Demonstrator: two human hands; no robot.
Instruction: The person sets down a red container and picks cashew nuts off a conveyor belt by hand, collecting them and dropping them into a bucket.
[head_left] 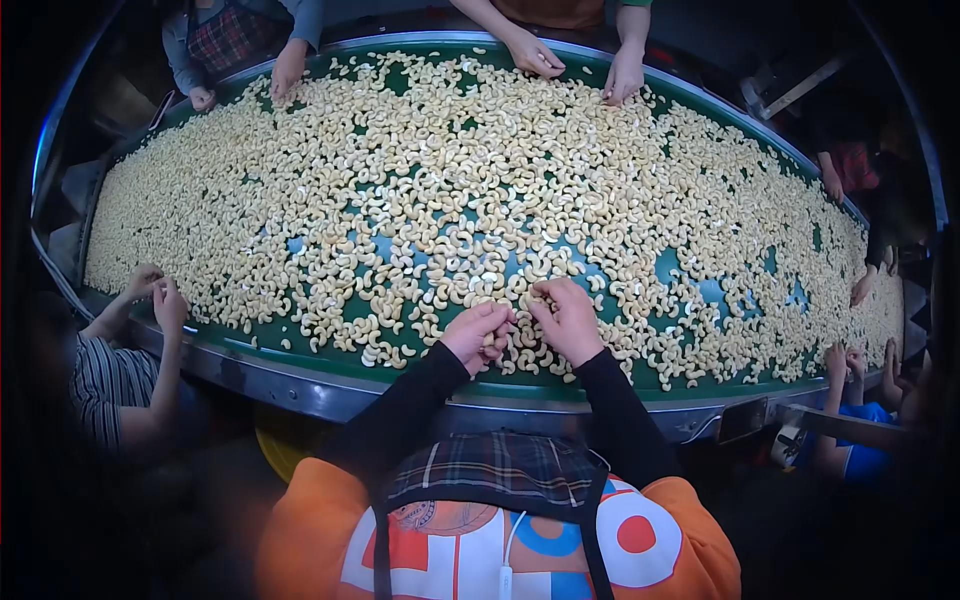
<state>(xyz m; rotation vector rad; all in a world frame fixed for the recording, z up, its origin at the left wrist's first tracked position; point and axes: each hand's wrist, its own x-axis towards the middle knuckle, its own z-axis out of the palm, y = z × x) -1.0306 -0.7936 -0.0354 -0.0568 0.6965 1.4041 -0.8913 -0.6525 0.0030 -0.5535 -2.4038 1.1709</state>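
Observation:
Pale cashew nuts [480,180] lie scattered over a wide green belt [300,335]. Close to the belt's near edge, my left hand [478,335] is over the nuts with its fingers curled together, and a small pale piece shows at its fingers. Just to its right, my right hand [566,320] has thumb and forefinger pinched together at a nut. The two hands are near each other, with a narrow gap and some nuts between them.
A metal rim [300,392] runs along the belt's near side. Co-workers' hands reach over the belt: at the far side [535,55], the left [168,300] and the right [858,362]. A metal bar [845,424] and a dark box [743,420] stand at near right.

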